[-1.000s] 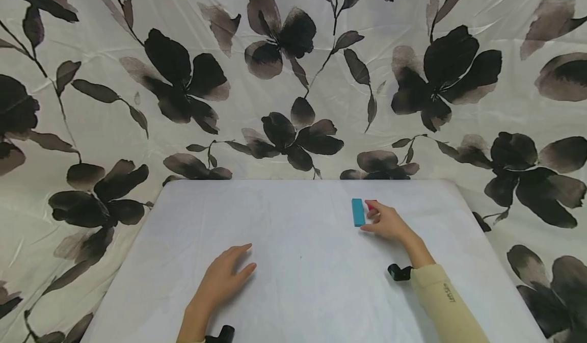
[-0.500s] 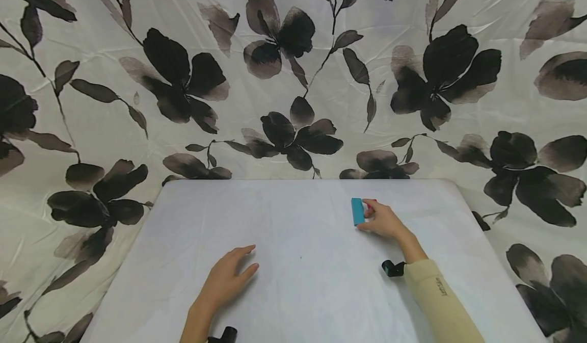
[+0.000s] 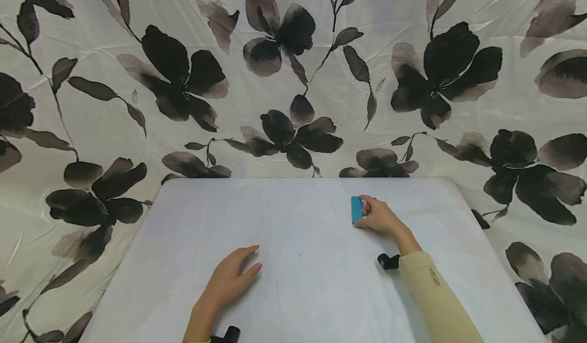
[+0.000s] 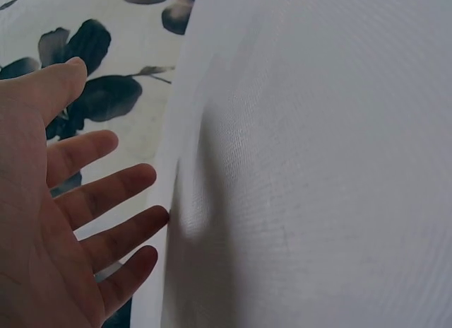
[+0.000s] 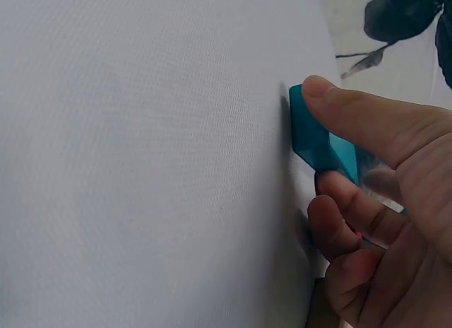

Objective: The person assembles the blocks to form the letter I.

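Note:
My right hand (image 3: 382,217) pinches a teal rectangular block (image 3: 356,210) near the far right of the white table. Its thumb lies on the near end and the index finger on the far end. In the right wrist view the thumb presses one end of the block (image 5: 308,133), with the other fingers curled below. Between those fingers a sliver of a red thing (image 5: 358,235) shows; most of it is hidden behind the hand. My left hand (image 3: 229,276) hovers over the front left of the table, fingers spread and relaxed, holding nothing.
The table (image 3: 298,302) has a white cover. A curtain (image 3: 284,88) with dark flowers hangs behind and at both sides. A black wrist device (image 3: 389,261) sticks out beside the right sleeve, another device (image 3: 228,335) by the left wrist.
My right hand has moved slightly left onto the teal block, and its thumb and index finger have closed on the ends. The left hand has drifted a little to the right.

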Action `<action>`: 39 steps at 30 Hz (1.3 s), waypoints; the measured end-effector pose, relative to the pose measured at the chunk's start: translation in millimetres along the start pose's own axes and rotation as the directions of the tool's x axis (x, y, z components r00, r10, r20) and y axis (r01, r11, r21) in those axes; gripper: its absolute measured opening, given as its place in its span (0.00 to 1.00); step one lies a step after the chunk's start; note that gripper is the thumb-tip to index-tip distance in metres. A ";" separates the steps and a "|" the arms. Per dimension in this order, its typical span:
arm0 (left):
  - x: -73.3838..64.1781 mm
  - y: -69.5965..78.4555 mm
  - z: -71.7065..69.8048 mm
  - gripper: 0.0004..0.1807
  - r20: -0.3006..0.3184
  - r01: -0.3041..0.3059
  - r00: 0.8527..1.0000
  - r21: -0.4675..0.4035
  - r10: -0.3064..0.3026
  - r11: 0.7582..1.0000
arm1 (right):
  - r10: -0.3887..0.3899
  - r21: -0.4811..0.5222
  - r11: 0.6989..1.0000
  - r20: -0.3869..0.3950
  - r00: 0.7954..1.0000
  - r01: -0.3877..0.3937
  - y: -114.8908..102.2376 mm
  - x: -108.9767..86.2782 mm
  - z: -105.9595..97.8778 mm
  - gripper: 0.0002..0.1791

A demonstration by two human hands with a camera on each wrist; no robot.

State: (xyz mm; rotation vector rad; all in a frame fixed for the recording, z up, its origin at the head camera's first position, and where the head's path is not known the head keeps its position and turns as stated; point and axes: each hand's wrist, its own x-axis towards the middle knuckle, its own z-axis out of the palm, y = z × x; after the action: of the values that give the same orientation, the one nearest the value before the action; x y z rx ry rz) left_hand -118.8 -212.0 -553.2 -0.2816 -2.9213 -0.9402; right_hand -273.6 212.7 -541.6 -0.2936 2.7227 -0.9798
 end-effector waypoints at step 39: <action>19.2 21.0 10.3 0.26 0.043 -0.038 0.998 -0.088 0.042 0.995 | 0.012 0.079 0.997 0.005 1.000 -0.013 -9.2 10.9 12.2 0.54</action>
State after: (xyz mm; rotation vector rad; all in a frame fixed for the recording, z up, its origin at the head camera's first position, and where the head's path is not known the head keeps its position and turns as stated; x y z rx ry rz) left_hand -133.7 -186.2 -547.4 -0.3694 -2.9076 -1.0706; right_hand -279.5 195.6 -546.4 -0.2638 2.6704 -1.0796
